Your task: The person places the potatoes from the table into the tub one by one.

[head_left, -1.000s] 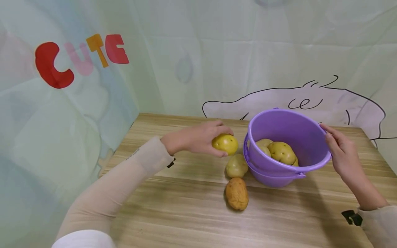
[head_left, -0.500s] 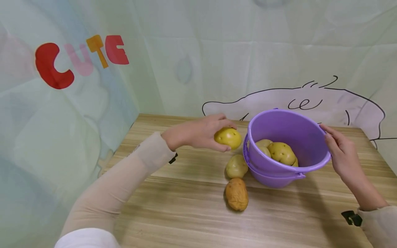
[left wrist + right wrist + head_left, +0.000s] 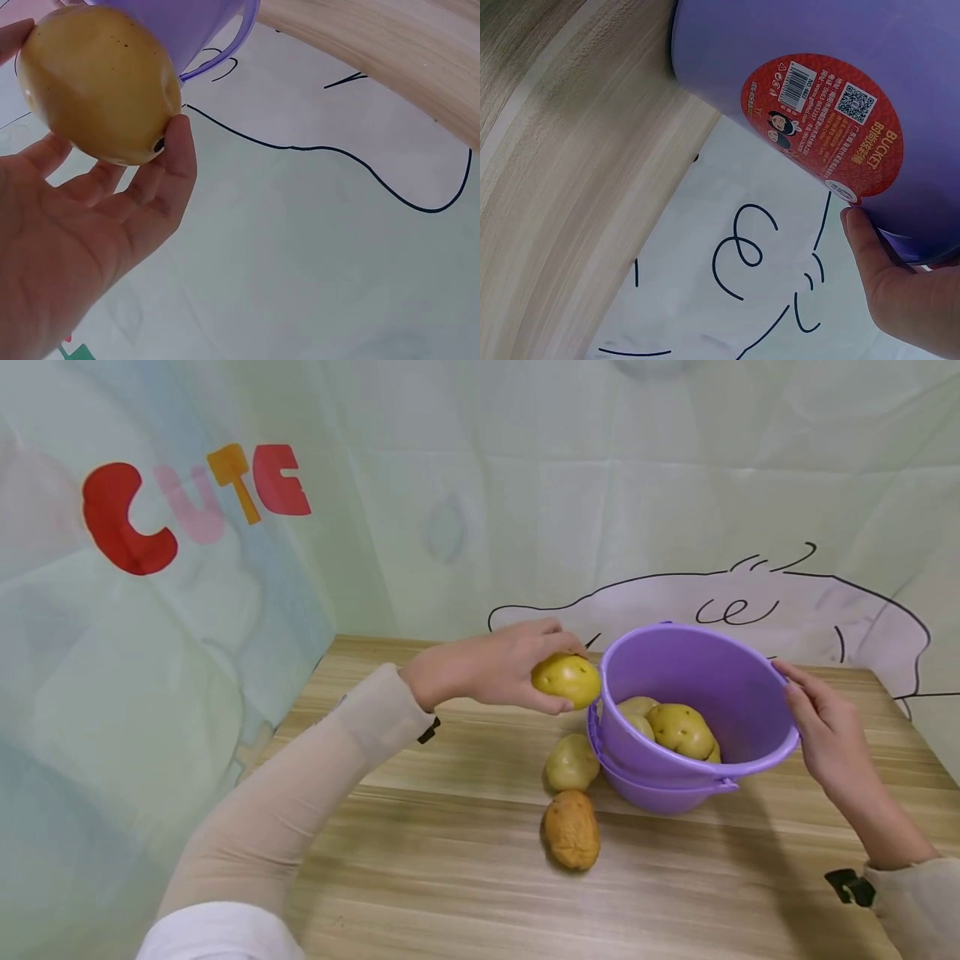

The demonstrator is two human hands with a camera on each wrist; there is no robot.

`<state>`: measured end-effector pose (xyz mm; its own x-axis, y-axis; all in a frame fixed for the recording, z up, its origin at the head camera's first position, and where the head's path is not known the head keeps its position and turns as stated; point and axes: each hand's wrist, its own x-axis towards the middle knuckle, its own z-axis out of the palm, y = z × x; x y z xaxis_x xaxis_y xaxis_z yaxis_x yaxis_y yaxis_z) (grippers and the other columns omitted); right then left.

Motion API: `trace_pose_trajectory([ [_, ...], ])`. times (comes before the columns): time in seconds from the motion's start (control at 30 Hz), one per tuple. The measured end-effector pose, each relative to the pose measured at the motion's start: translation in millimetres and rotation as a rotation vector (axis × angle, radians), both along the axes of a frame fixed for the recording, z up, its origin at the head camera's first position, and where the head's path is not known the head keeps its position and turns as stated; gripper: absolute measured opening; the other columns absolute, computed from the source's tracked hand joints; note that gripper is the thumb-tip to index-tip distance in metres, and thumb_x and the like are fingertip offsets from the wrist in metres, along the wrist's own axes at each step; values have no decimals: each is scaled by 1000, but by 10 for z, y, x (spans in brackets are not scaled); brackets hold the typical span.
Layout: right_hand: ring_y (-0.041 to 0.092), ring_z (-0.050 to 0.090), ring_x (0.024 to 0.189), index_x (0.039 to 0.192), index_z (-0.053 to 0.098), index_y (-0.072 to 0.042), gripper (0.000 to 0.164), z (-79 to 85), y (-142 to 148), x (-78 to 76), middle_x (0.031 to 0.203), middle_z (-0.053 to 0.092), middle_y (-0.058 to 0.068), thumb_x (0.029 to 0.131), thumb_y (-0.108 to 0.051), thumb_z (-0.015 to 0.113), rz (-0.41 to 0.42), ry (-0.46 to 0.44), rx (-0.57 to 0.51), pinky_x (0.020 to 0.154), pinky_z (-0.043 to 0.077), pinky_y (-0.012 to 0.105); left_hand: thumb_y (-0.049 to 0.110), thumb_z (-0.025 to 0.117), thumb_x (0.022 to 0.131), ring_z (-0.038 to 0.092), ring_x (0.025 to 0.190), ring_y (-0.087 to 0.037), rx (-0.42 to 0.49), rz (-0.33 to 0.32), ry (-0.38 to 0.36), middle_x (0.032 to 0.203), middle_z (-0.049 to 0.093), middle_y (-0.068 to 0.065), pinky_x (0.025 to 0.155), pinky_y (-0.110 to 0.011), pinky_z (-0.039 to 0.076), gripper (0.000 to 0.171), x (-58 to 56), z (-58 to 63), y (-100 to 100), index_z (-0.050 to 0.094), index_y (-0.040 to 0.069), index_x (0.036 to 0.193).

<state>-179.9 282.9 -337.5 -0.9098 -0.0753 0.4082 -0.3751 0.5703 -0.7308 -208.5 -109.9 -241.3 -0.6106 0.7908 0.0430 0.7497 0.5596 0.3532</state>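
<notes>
A yellow potato [image 3: 567, 682] is held between the thumb and fingers of my left hand [image 3: 517, 665], raised beside the left rim of a purple bucket [image 3: 660, 781]. The left wrist view shows the same potato [image 3: 101, 82] gripped by the fingertips, with the bucket behind it. My right hand [image 3: 836, 739] grips the bucket's right rim, thumb on one side and fingers on the other. The bucket leans to one side, its mouth facing toward me. Several potatoes [image 3: 681, 731] lie inside it. In the right wrist view a red label [image 3: 825, 124] shows on the bucket's outer wall.
On the wooden table [image 3: 450, 860], a pale potato [image 3: 572, 763] lies against the bucket's left side. A browner, wrinkled potato [image 3: 572, 830] sits just in front of it. A printed cloth backdrop [image 3: 420, 527] hangs behind the table and along its left side.
My left hand has lifted the yellow potato up and to the right, from above the pale potato to the bucket's rim. The right hand and bucket have stayed in place.
</notes>
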Motion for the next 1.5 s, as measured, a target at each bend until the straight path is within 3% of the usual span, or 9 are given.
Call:
trace_pose_trajectory([
  [0.4, -10, 52, 96, 144, 47, 5, 43, -13, 5, -2, 122, 56, -14, 108, -17, 41, -1, 2, 6, 75, 42, 3, 43, 68, 90, 52, 99, -14, -6, -9, 15, 118, 51, -3, 82, -25, 47, 57, -55, 80, 118, 53, 13, 136],
  [0.7, -9, 51, 95, 144, 47, 4, 43, -12, 7, -13, 127, 57, 4, 108, -18, 40, -18, -9, 35, 74, 41, 3, 46, 66, 91, 52, 97, -12, -19, -20, 11, 120, 48, -2, 81, -24, 46, 57, -101, 92, 235, 52, 16, 137],
  [0.83, -9, 51, 95, 144, 47, 5, 43, -9, 8, -15, 127, 57, 1, 108, -18, 40, -14, -8, 31, 74, 41, 3, 46, 66, 91, 52, 98, -12, -11, -29, 11, 121, 48, -2, 82, -24, 46, 57, -119, 113, 299, 52, 16, 137],
  [1.1, -9, 52, 94, 143, 48, 5, 42, -11, 16, -16, 118, 56, -19, 108, -17, 42, -8, 6, 9, 75, 41, 3, 49, 66, 90, 51, 100, -11, -12, -37, 3, 122, 48, -2, 82, -23, 46, 58, -145, 159, 434, 52, 17, 137],
  [1.5, -9, 52, 94, 144, 47, 5, 43, -10, 15, -15, 124, 57, -8, 108, -17, 41, -7, 2, 14, 74, 42, 3, 47, 65, 91, 49, 104, -9, -55, -74, 18, 123, 49, -1, 84, -19, 44, 58, -166, 213, 637, 50, 18, 140],
])
